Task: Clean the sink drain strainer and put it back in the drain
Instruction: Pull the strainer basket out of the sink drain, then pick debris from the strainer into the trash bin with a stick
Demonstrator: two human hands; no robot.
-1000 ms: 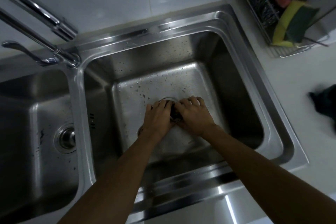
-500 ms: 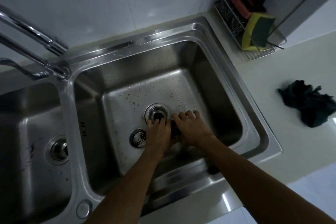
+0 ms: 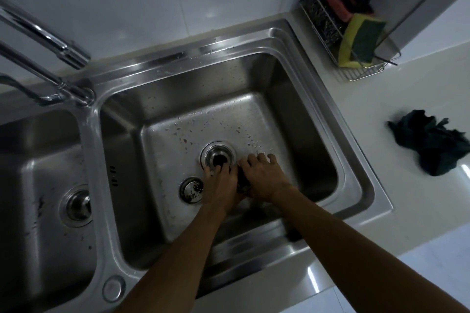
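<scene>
Both hands are down in the right basin (image 3: pixel 254 79) of a steel double sink. My left hand (image 3: pixel 221 185) and my right hand (image 3: pixel 264 180) press together around a small dark object (image 3: pixel 243 181), which is mostly hidden between them. The drain (image 3: pixel 218 157) lies just beyond my left fingertips, open and dark, with nothing in it. A round perforated metal strainer (image 3: pixel 190 189) rests flat on the basin floor, just left of my left hand.
The left basin has its own drain fitting (image 3: pixel 76 207). A faucet (image 3: pixel 50 40) reaches over the divider at back left. A wire rack with a yellow-green sponge (image 3: pixel 361 40) stands at back right. A dark crumpled cloth (image 3: pixel 432 142) lies on the white counter.
My hands have drawn back toward me from over the drain, so the open drain and the perforated strainer on the floor now show. The hands stay pressed together.
</scene>
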